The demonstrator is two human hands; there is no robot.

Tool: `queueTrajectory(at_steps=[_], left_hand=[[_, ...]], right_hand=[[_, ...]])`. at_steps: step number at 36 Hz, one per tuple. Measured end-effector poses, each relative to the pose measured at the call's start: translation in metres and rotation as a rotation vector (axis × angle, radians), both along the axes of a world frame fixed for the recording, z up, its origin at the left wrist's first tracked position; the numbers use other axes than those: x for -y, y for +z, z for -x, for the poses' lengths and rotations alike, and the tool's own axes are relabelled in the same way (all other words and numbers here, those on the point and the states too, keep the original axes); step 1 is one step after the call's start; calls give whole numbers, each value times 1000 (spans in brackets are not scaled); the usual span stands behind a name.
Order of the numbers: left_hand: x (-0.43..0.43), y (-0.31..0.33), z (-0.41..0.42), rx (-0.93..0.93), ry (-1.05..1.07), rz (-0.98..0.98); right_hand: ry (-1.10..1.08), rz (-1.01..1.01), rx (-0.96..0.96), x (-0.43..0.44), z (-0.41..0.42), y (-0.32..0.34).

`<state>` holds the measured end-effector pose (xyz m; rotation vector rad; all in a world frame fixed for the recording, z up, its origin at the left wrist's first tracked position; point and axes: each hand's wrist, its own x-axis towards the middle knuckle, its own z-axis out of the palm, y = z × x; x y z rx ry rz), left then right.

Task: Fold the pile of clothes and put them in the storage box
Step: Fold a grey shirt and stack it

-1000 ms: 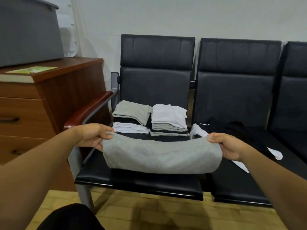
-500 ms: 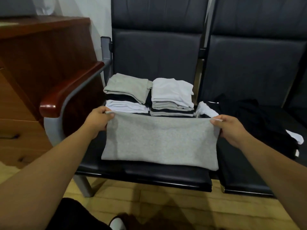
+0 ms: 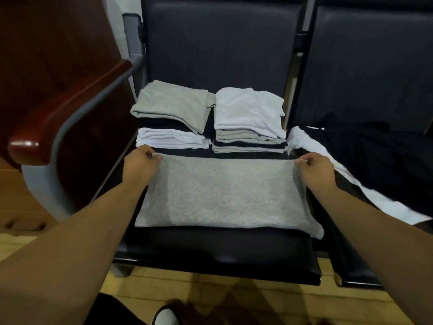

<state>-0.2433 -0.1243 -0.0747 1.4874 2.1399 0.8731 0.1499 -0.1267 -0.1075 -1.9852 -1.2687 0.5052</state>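
A grey garment lies spread flat on the near part of the black chair seat, already doubled into a wide rectangle. The left hand is pinched shut on its far left corner and the right hand is pinched shut on its far right corner, drawing the far edge taut. Beyond it, toward the backrest, stand two piles of folded clothes: a left stack topped with a grey piece over dark and white layers, and a right stack topped with a white piece over grey and dark ones. The two stacks sit just beside each other, and the garment's far edge lies near their bases. On the next seat to the right is a loose heap of black clothing with a white piece trailing under it, seemingly not yet folded, though the heap is too dark to count items. The folding looks well over half done: this garment probably needs one or two more folds before joining a stack, then the heap remains. No storage box shows here, so packing is all still to come.
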Motion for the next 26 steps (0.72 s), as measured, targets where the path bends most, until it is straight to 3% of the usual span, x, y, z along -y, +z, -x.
queueTrajectory(at_steps=[7, 12, 15, 17, 26], left_hand=[[-7, 4, -13, -67, 47, 261], [6, 13, -19, -104, 45, 461], [15, 14, -19, -138, -44, 510], [21, 18, -24, -129, -105, 518], [45, 43, -38, -87, -200, 550]], right_hand=[[82, -104, 289, 19, 25, 0], [398, -44, 362, 41, 58, 10], [573, 72, 380, 63, 79, 9], [645, 158, 501, 73, 87, 4], [646, 202, 630, 85, 94, -1]])
